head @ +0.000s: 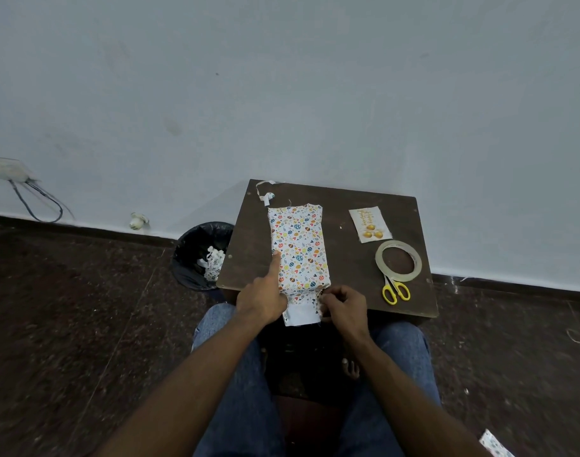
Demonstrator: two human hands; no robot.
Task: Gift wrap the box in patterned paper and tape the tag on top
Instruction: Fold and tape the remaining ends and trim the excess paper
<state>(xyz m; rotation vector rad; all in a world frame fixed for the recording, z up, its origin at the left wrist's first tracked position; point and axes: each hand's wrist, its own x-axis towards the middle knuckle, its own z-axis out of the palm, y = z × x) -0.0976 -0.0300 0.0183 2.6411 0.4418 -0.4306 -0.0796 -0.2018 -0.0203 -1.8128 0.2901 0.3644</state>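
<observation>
1. The loose white paper flap (301,313) at the near end of the box is pinched by the curled right hand (343,306).
2. The long box wrapped in white egg-patterned paper (296,249) is pressed by the left hand (262,298), forefinger straight; the other fingers cannot be made out.
3. The box is laid on the dark wooden table (347,258); its far end is seen crumpled.
4. Right of the box are found yellow-handled scissors (395,291), a clear tape roll (398,260) and a cream tag (370,224), print illegible.

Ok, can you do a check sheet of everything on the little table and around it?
Surface: small dark brown wooden table, scuffed.
Job's things: box wrapped in white patterned paper, near end flap unfolded; cream gift tag with gold balls lying loose; clear tape roll; yellow-handled scissors.
Clutter: curled paper strip at the far corner.
Hands: left hand rests on the box, index finger straight; right hand pinches the end flap.
Cables: blue wires hanging from a wall socket.
Surroundings: black-lined bin with paper scraps; grey wall; dark floor; paper offcut on it.
</observation>
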